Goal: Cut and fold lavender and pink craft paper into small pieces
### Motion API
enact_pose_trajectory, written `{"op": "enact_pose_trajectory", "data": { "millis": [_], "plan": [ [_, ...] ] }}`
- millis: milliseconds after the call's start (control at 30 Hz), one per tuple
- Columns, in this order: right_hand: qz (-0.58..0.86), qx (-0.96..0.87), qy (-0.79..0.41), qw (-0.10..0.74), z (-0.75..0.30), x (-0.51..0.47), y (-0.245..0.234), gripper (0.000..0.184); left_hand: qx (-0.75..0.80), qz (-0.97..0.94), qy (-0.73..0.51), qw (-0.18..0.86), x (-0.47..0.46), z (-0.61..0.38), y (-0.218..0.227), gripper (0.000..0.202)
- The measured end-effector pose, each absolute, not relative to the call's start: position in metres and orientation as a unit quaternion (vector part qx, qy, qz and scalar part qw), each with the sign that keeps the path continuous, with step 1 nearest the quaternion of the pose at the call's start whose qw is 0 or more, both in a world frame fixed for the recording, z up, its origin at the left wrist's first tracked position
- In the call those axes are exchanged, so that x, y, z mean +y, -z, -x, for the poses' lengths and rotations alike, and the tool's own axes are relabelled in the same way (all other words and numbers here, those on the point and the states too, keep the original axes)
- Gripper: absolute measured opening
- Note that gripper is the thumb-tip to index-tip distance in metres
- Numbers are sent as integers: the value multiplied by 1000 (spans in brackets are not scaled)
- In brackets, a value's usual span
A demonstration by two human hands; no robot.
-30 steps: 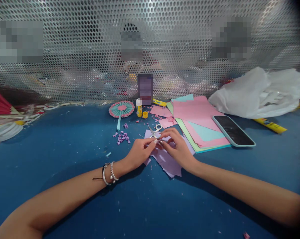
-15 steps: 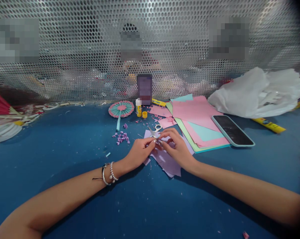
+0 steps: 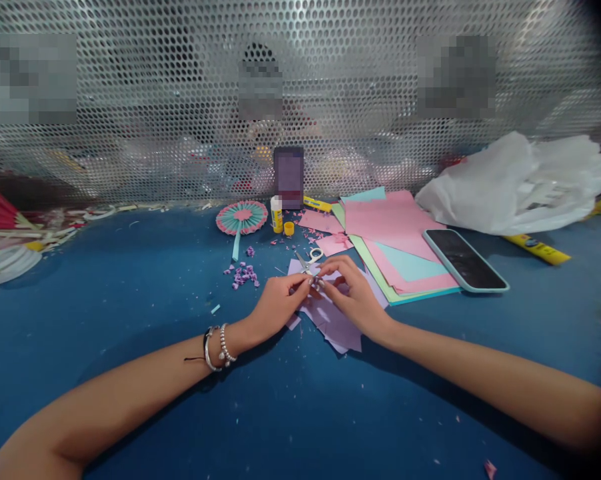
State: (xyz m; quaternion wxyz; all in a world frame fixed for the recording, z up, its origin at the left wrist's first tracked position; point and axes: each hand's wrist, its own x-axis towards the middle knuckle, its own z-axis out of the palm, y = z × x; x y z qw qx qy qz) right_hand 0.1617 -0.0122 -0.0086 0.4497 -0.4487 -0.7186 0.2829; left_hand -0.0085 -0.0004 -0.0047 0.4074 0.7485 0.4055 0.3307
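Note:
My left hand (image 3: 276,307) and my right hand (image 3: 353,297) meet fingertip to fingertip over a pile of lilac paper pieces (image 3: 333,320) on the blue table (image 3: 130,300). Both pinch a tiny scrap of lilac paper between thumb and fingers, too small to make out clearly. Bracelets circle my left wrist. Small scissors (image 3: 308,260) lie just beyond the fingertips, touching the lilac paper. A heap of small purple paper bits (image 3: 243,273) sits to the left of the hands.
Pink and turquoise sheets (image 3: 395,240) lie at the right with a phone (image 3: 464,260) on them. A glue bottle (image 3: 277,215), its yellow cap (image 3: 289,229) and a paper rosette fan (image 3: 242,218) stand behind. A white plastic bag (image 3: 520,183) and perforated metal screen (image 3: 180,100) bound the back.
The hands stay almost in place; the fingertips work the small lilac piece slightly. The view has shifted a little.

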Motion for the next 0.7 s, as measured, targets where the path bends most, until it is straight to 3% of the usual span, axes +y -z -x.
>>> {"op": "enact_pose_trajectory", "data": {
  "millis": [700],
  "plan": [
    [453, -708, -289, 458, -161, -11, 10, 14, 408, -744, -347, 400, -2, 7, 7, 32]
  ]
}}
